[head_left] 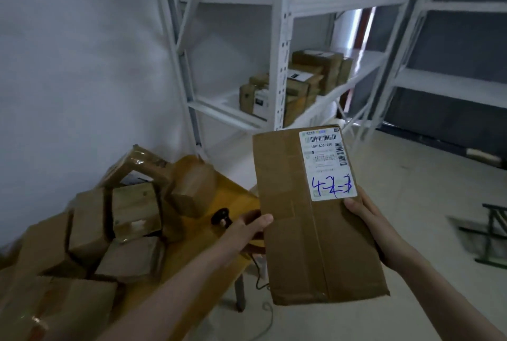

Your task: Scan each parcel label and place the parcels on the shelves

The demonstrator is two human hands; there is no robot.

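Note:
I hold a flat brown cardboard parcel [301, 217] in front of me with both hands, its top face towards me. Its white label [326, 162] with barcodes and blue handwriting sits at the upper right corner. My left hand [247, 228] grips the parcel's left edge, thumb on top. My right hand [365, 217] grips the right edge just below the label. A black scanner [220, 217] lies on the yellow table [227, 198], just left of my left hand. White metal shelves [282, 66] stand ahead.
Several taped brown parcels [131, 211] are heaped on the yellow table at the left. More parcels [310, 80] sit on a lower level of the white shelves. A second shelving unit [452, 80] stands at the right. A dark metal frame [493, 236] lies on the floor at the far right.

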